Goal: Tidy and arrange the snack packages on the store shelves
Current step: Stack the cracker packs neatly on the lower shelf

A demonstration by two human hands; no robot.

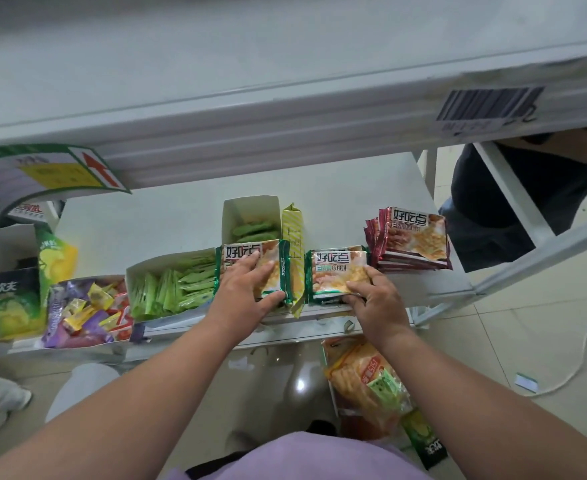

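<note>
Right now your left hand (247, 292) grips a green-edged foil biscuit packet (274, 268), thumb under its near edge. Your right hand (375, 299) pinches a second green-edged packet (337, 271) just beside it. Both lie on the white metal shelf (167, 220), left of a stack of red-edged packets (413, 240).

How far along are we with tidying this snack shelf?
Done, it seems: the red-edged biscuit packets sit in a neat stack at the shelf's right end. In hand: the left hand holds a green-edged biscuit packet stack, and the right hand grips a second green-edged packet beside it. Left: the mixed wrapped candies in the open tray lie jumbled, and orange snack bags below await sorting.
</note>
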